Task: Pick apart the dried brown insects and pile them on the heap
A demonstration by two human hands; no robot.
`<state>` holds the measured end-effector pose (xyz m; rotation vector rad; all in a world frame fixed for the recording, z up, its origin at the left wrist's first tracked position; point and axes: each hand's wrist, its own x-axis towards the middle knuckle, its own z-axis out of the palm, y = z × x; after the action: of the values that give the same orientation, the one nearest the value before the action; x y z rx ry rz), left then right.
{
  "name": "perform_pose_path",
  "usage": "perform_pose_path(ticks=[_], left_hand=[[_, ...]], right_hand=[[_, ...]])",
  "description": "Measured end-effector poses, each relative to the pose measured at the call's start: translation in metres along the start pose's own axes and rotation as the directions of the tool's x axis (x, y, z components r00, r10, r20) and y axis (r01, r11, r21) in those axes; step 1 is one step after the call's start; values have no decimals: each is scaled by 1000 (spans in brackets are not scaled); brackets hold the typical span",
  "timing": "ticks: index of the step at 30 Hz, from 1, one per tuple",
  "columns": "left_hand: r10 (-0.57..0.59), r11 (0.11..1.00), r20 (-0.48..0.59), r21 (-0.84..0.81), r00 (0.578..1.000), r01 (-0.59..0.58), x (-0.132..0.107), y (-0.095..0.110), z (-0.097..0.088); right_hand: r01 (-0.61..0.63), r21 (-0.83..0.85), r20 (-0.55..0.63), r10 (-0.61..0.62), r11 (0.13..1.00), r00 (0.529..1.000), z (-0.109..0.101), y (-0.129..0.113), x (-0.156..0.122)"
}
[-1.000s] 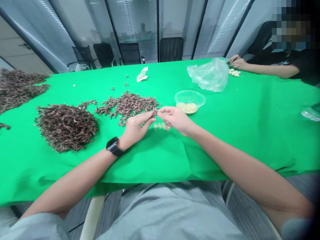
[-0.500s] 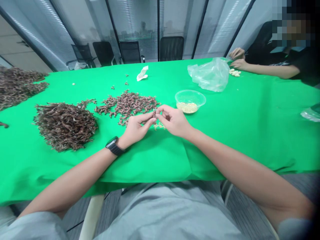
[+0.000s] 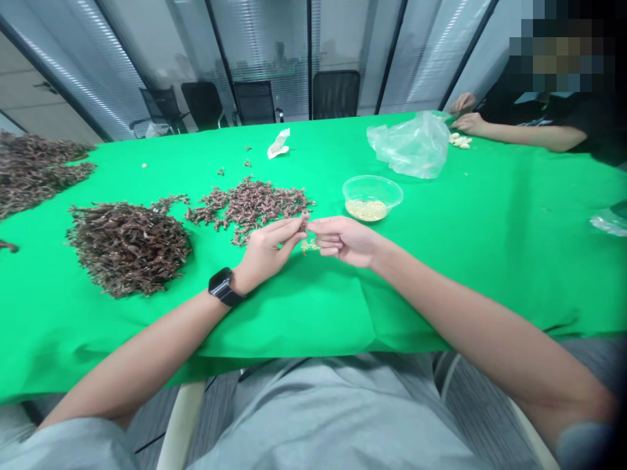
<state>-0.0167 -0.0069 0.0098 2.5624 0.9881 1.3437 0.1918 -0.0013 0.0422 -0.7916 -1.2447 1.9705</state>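
My left hand (image 3: 275, 247), with a dark watch at its wrist, pinches a small dried brown twig-like piece (image 3: 304, 224) between thumb and fingertips. My right hand (image 3: 347, 240) meets it from the other side, its fingers curled and its fingertips pressed together at the piece; whether something separate is in them is too small to tell. Pale yellow grains (image 3: 309, 246) lie on the cloth beneath the fingertips. Just beyond the hands spreads a loose heap of small brown pieces (image 3: 259, 199). A clear plastic bowl (image 3: 373, 181) with pale grains in its bottom stands beyond my right hand.
A taller pile of dried brown stalks (image 3: 128, 248) is to the left, and another heap (image 3: 39, 166) lies at the far left. Crumpled paper (image 3: 279, 143) and a clear plastic bag (image 3: 414, 145) lie farther back. Another person's hands (image 3: 467, 117) work near whitish pieces (image 3: 459, 140).
My right hand has turned, with its lower fingers now curled in view and its wrist slightly lower. My left hand stays almost in place, holding the brown piece.
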Motion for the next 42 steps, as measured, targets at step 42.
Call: perform_pose_path(ticks=[42], left_hand=[[-352,921,61,-157,934,357,3,6,1]], right_hand=[[211,-545,-205,-373,811,905,-5,7,5]])
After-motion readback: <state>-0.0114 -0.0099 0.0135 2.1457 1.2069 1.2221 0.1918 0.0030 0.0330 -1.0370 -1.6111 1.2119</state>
